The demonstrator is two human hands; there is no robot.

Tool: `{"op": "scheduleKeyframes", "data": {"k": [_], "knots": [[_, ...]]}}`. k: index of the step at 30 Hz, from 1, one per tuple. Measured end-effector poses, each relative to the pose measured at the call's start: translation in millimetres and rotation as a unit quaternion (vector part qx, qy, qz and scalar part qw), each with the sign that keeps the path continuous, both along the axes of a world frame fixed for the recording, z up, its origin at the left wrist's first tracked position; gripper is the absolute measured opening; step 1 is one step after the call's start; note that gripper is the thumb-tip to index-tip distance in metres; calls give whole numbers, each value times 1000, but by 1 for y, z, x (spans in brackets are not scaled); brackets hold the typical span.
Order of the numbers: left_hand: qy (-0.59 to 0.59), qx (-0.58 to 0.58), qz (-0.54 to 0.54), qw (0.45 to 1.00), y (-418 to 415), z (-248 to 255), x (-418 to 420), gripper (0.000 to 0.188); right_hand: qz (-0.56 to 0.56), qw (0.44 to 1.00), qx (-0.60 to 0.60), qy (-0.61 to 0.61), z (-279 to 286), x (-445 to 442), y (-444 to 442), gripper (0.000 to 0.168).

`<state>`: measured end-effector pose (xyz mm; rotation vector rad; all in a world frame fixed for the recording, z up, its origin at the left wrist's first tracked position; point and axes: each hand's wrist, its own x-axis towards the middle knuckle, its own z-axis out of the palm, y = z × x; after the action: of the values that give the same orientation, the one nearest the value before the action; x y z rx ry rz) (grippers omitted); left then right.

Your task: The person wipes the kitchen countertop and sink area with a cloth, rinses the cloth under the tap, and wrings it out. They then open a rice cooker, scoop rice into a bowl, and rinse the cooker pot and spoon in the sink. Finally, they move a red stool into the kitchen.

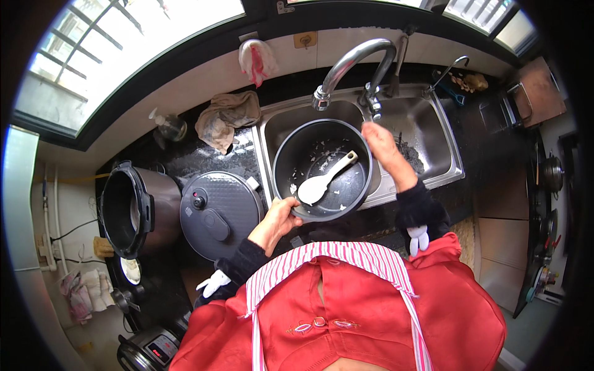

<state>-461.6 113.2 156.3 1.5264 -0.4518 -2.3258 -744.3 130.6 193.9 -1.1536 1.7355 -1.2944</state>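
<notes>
Both hands hold a dark inner cooking pot (343, 199) by its rim, above the left bowl of a steel double sink (457, 171). My left hand (278, 220) grips the near left rim, thumb on top. At the right, my right hand (383, 143) holds the far side of the rim, its fingers partly hidden. Inside the pot lies a white rice paddle (318, 185), handle pointing up and right, among scattered bits of cooked rice (327, 160). A chrome faucet (357, 51) arches over the sink just beyond the pot.
Left of the sink lie a pressure cooker lid (241, 197) and a crumpled cloth (227, 118). Farther left are a pressure cooker body (162, 199) and a pump bottle (171, 127). Another electric cooker (151, 348) stands at lower left. A small tap (452, 67) rises behind the right sink bowl.
</notes>
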Motion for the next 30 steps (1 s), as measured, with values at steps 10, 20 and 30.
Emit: {"op": "scheduleKeyframes", "data": {"k": [10, 20, 30], "knots": [[-83, -112, 48, 989, -26, 1, -39, 21, -22, 844, 29, 535, -62, -83, -33, 10], [-83, -91, 84, 989, -33, -12, -39, 29, -113, 943, -34, 310, -90, -133, -38, 21], [-102, -120, 93, 983, -33, -5, -57, 21, -270, 962, -47, 23, -153, -139, -42, 25]]}}
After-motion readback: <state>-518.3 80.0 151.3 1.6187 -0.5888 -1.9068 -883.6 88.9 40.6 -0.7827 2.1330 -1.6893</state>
